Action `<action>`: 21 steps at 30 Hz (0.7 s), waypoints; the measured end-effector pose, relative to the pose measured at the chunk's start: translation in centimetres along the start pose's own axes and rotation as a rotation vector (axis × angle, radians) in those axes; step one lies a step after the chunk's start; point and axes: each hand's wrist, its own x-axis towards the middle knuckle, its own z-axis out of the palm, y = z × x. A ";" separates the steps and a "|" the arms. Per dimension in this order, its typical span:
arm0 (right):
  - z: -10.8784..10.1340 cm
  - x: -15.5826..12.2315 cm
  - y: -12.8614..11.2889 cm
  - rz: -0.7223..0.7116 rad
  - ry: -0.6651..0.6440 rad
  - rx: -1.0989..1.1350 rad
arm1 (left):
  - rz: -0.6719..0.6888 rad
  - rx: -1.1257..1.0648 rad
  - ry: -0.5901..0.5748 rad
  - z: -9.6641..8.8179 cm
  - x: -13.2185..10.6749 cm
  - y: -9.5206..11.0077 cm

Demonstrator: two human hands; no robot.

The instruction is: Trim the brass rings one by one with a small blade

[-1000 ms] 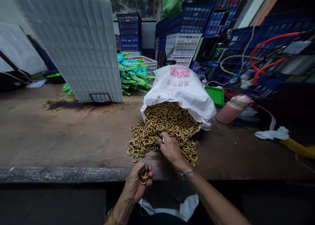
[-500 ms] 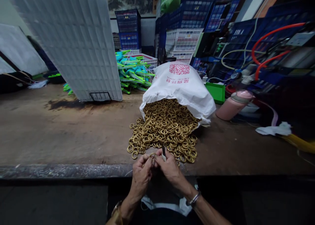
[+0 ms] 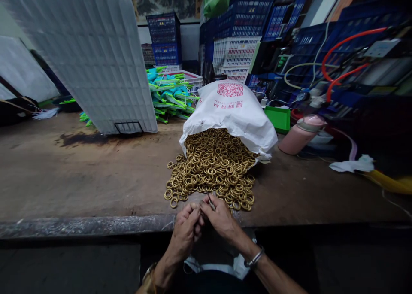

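Observation:
Both of my hands meet at the table's front edge, just in front of a spilled heap of brass-coloured rings (image 3: pixel 212 174). My left hand (image 3: pixel 186 227) is closed in a pinch; whatever lies between its fingertips is hidden, and a thin pale strand shows beside it. Held along the fingers of my right hand (image 3: pixel 222 219) is a slim tool with a dark tip (image 3: pixel 210 201), whose kind I cannot make out. The thumb and forefinger of that hand are pressed together close to the left fingertips. The rings pour from the mouth of a white sack (image 3: pixel 228 109) with red print.
A tall grey-white ribbed panel (image 3: pixel 96 62) stands on the wooden table (image 3: pixel 96 178). Behind it are green and blue plastic pieces (image 3: pixel 174 96). To the right are a green tray (image 3: pixel 277 119), a pink bottle (image 3: pixel 301 135) and red hoses (image 3: pixel 325 66). Stacked crates (image 3: pixel 236 49) stand behind.
The ring that showed between my fingertips is now hidden. The tool in my right hand has tilted leftward and lower. The whole view has shifted slightly.

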 end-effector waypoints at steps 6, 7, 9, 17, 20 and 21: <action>-0.5 -0.2 -0.9 0.013 -0.097 0.169 | 0.024 -0.054 -0.028 0.3 -0.3 0.4; -0.6 -0.2 -0.9 -0.005 -0.089 0.152 | 0.026 -0.057 -0.029 0.3 -0.4 0.5; -0.7 -0.3 -0.8 -0.062 -0.021 0.036 | 0.024 -0.052 -0.017 0.3 -0.5 0.5; -0.5 -1.6 0.2 -0.231 -0.034 -0.649 | 0.069 -0.015 0.068 0.6 -0.4 1.0; -0.4 -1.8 0.1 -0.191 -0.047 -0.794 | 0.078 0.017 0.081 0.7 -0.4 1.1; -0.4 -1.8 0.0 -0.174 -0.050 -0.838 | 0.084 0.026 0.083 0.7 -0.5 1.1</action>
